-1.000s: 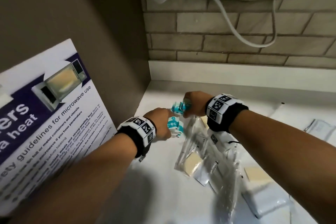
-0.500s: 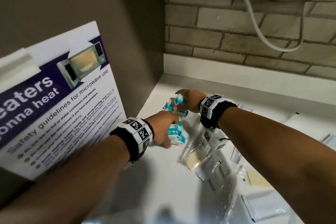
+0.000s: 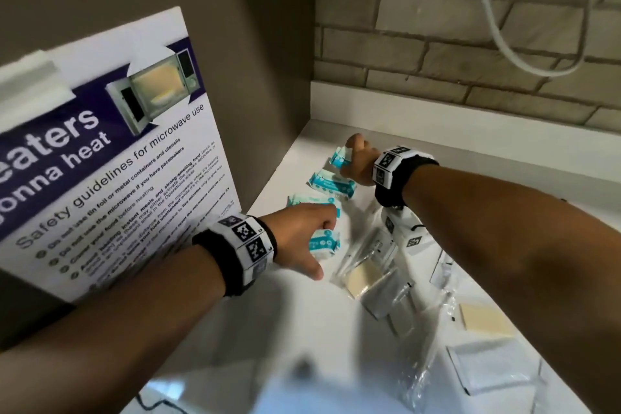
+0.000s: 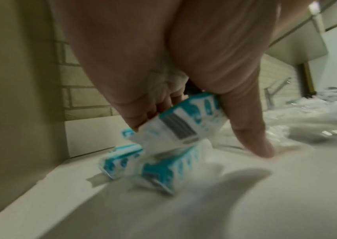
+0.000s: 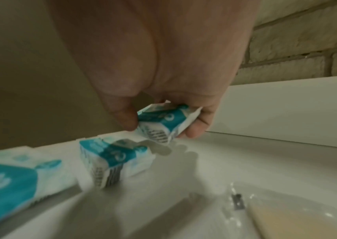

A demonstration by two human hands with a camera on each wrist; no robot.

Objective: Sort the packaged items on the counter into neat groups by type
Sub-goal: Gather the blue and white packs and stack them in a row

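Note:
Several teal-and-white packets lie in a row along the left wall of the white counter (image 3: 295, 329). My left hand (image 3: 314, 239) holds the nearest teal packet (image 3: 325, 244) just above the counter; in the left wrist view the fingers (image 4: 143, 116) curl round this packet (image 4: 184, 124) and the thumb (image 4: 251, 134) points down at the surface. At the far end my right hand (image 3: 351, 158) pinches another teal packet (image 3: 340, 158), seen tilted over the counter between thumb and fingers (image 5: 163, 122). Two more teal packets (image 3: 332, 183) (image 3: 311, 200) lie flat between the hands.
Clear bags with beige pads (image 3: 364, 276) and white sachets (image 3: 490, 370) are strewn over the counter's right half. A microwave safety poster (image 3: 100, 161) leans on the left wall. A brick wall with a white upstand (image 3: 470, 118) closes the back; a white cable (image 3: 504, 44) hangs above.
The hands have moved apart: the right went toward the back wall, the left drew nearer to me, each with a teal packet. Two packets now lie on the counter between them.

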